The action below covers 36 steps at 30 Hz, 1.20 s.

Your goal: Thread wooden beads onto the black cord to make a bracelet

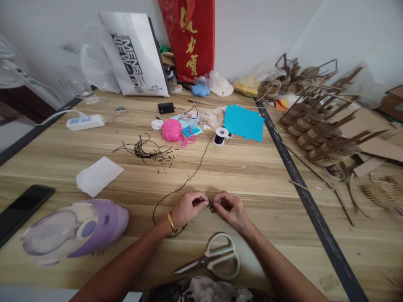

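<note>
Between my fingertips is a small dark beaded or knotted piece point(211, 206), too small to make out fully. My left hand point(189, 206) pinches it from the left, and my right hand point(229, 208) pinches it from the right. A thin black cord point(181, 187) runs from the spool point(221, 136) down the table and loops beside my left wrist, which wears a gold bracelet. Scissors point(214, 259) with pale green handles lie just below my hands, blades pointing left.
Cut black cord pieces point(146, 149), pink yarn point(171, 130) and blue sheets point(244, 122) lie farther back. A purple and white device point(78, 228) and a phone point(25, 209) are at left. Several woven baskets point(321, 130) stand right, beyond a dark strip point(302, 188).
</note>
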Available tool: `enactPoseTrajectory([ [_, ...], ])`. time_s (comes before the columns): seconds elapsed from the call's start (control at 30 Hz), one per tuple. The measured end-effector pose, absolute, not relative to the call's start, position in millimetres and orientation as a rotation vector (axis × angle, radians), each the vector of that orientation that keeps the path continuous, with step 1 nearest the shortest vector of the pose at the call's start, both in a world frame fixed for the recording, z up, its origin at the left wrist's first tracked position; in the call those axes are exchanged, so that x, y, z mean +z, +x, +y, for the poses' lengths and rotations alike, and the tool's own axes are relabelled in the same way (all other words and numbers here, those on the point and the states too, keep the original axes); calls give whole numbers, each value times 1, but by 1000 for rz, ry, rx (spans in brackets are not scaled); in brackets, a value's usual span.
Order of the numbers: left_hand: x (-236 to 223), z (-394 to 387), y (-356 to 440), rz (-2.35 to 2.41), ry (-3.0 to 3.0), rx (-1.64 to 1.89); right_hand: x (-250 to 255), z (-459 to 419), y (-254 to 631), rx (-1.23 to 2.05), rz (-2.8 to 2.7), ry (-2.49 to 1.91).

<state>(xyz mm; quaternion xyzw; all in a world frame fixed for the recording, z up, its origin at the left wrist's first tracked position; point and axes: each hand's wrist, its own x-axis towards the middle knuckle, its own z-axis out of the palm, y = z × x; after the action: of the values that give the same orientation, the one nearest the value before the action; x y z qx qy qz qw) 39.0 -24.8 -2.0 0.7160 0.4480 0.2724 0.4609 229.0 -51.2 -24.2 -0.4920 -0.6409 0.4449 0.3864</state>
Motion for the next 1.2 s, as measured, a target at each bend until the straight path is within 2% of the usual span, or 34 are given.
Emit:
enactPoseTrajectory([
  [1.2,-7,-25,39,1058,1902,650,-17,-52,230,1022,-1777,-1098],
])
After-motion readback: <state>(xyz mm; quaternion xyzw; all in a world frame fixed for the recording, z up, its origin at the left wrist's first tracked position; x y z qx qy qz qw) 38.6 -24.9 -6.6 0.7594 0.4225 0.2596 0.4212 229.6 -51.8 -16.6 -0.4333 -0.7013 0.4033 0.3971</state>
